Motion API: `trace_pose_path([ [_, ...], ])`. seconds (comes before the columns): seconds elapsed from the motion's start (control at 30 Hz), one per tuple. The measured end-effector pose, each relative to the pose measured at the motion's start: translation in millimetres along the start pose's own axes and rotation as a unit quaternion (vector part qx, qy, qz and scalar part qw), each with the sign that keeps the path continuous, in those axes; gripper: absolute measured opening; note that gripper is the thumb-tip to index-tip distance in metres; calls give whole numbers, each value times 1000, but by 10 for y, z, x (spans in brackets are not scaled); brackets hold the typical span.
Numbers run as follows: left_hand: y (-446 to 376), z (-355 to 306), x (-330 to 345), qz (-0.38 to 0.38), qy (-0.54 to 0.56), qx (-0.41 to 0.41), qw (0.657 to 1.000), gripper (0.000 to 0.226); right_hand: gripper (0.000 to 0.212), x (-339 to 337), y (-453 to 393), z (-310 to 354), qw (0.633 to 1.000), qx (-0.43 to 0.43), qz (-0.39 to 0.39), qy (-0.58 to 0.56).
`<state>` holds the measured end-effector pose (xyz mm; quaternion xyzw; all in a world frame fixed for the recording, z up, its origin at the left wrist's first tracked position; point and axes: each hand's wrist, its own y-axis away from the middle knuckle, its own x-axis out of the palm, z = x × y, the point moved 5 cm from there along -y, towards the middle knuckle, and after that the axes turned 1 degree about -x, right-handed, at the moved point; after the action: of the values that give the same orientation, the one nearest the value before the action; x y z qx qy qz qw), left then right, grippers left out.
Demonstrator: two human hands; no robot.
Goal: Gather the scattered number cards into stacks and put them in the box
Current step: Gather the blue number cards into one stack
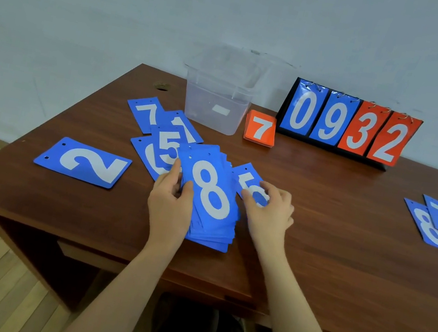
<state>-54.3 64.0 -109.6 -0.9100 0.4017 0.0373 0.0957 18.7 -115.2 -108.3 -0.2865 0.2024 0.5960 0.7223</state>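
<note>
Left hand (172,201) is gripping our blue stack (210,202) with the 8 on top, mid-table (318,227), and our right hand (269,207) pinches a 5 card (249,184) just beside it; clear box (219,90) sits behind, orange stack (260,129) next to it

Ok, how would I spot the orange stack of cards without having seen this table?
Start at the flip scoreboard reading 0932 at the back of the wooden table. Between its left end and the clear plastic box lies the orange stack, topped by a 7. Every other loose card is blue.
</note>
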Motion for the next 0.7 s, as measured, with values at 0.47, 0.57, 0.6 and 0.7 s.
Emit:
trace_pose_path([
  [0.47, -3, 72, 114, 12, -22, -20, 999, 50, 52, -121, -279, -319, 991, 31, 55, 120],
  [0.57, 11, 42, 93, 4, -24, -14, 1000, 49, 27, -194, -189, -237, 999, -22, 7, -33],
  [0.6, 12, 27, 86, 1, -25, -10, 1000, 48, 26, -237, -132, -201, 995, -30, -25, -88],
  [0.7, 21, -4, 62, -13, -24, -3, 1000, 47, 32, -338, 31, -151, 967, -18, -115, -225],
])
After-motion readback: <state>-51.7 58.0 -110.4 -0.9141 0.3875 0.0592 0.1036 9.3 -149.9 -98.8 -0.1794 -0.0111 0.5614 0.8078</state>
